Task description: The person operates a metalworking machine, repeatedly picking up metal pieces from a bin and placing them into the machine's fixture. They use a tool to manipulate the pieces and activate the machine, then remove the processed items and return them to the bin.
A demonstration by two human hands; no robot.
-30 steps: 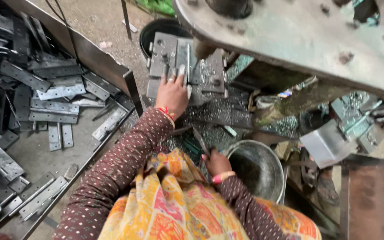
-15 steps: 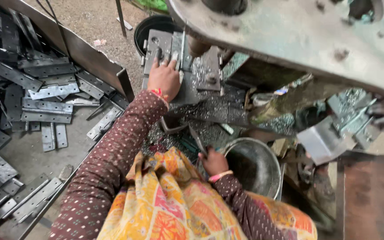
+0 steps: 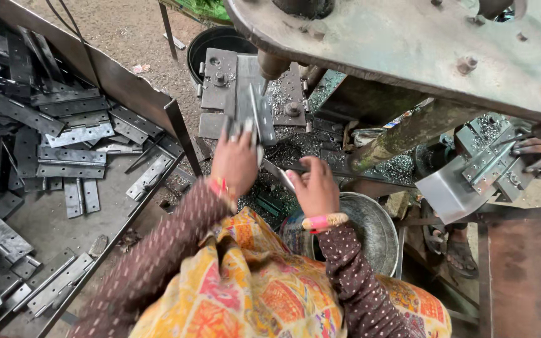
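At a shavings-strewn press bed [image 3: 295,147], my left hand [image 3: 235,164] pinched a metal strip [image 3: 259,119] upright; my right hand [image 3: 316,188] gripped another strip [image 3: 283,177].

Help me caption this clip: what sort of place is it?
Probably a small metal-stamping workshop: a heavy press overhead, a tray heaped with flat hinge plates, and metal swarf littering the bench.

Metal tray [image 3: 104,247] at left w/ flat hinge plates [image 3: 70,134] piled on it; press bed [image 3: 236,84] strewn w/ shavings [image 3: 302,147].
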